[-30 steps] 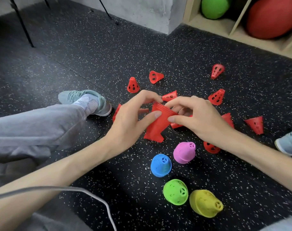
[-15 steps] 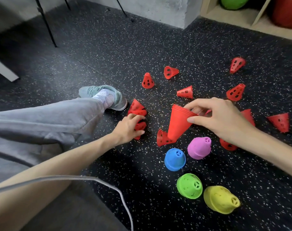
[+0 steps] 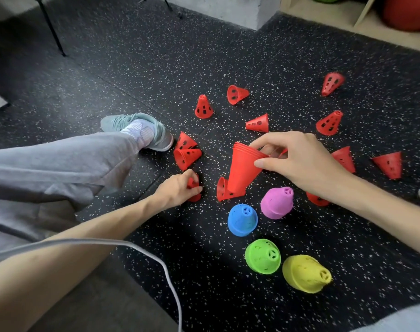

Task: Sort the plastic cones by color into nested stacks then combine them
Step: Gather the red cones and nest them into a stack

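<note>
My right hand [image 3: 297, 161] grips a nested stack of red cones [image 3: 242, 171] by its wide rim, tip pointing down toward the floor. My left hand [image 3: 180, 189] curls around a single red cone [image 3: 194, 185] lying on the floor to the left. Several loose red cones lie scattered beyond, among them a toppled pair [image 3: 187, 153] by my shoe and one [image 3: 222, 190] under the stack's tip. Standing stacks in blue [image 3: 242, 219], pink [image 3: 277, 202], green [image 3: 262, 256] and yellow [image 3: 304, 273] sit close in front of me.
The floor is black speckled rubber [image 3: 132, 68]. My left leg in grey trousers and a pale green shoe [image 3: 137, 128] stretches in from the left. A grey cable [image 3: 132, 248] crosses my left forearm. A concrete pillar [image 3: 228, 10] and a wooden shelf [image 3: 324, 15] with balls stand at the back.
My left hand left the red stack, reached down to the left and closed on a loose red cone. My right hand keeps holding the stack alone.
</note>
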A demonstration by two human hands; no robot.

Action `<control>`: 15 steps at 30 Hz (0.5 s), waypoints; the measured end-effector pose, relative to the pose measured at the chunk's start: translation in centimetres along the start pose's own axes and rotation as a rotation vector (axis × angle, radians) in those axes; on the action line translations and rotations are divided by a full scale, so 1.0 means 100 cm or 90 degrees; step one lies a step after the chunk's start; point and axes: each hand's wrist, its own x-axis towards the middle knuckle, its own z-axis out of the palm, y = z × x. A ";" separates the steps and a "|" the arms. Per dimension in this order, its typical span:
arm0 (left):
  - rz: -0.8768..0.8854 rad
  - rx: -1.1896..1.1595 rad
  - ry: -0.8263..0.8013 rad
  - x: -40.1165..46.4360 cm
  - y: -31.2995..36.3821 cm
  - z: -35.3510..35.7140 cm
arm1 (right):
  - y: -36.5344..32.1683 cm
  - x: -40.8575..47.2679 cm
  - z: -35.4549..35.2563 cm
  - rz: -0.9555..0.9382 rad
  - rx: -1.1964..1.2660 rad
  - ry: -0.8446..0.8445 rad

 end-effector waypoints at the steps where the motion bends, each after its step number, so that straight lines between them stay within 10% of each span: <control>1: 0.004 0.002 -0.004 0.000 0.000 0.002 | -0.001 -0.001 0.000 0.000 -0.001 0.000; 15: 0.111 -0.462 0.276 -0.025 0.102 -0.041 | 0.001 -0.001 -0.005 0.028 -0.031 0.073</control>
